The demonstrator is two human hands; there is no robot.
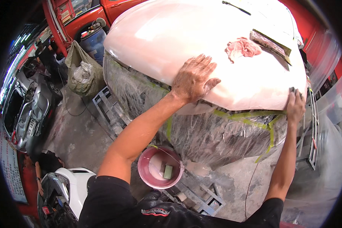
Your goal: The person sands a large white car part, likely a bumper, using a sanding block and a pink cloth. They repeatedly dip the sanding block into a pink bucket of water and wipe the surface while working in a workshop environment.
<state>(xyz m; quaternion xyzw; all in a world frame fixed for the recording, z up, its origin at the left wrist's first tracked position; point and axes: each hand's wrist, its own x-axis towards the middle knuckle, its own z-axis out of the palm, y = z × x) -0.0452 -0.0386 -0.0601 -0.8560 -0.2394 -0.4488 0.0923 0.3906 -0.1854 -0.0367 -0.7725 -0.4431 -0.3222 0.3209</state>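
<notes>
A pale, whitish-pink car hood point(152, 49) spreads out in front of me, its front edge towards me. My left hand point(195, 78) rests flat on the hood near that edge, fingers stretched out and thumb apart. At the hood's right front corner, my right hand point(295, 105) has its fingers bent together over the edge. Something small and dark shows at those fingertips, too little of it to name. A crumpled pink rag point(243, 48) lies on the hood beyond my hands, beside a long narrow block point(270, 43) with dark edges.
Plastic film point(201, 136) and green tape point(271, 133) cover the car's front. Below stands a pink bucket point(142, 167) with cloudy liquid and a green block point(168, 171). A bulging sack point(85, 76), a blue drum point(94, 43), metal stands point(311, 133) and other cars surround me.
</notes>
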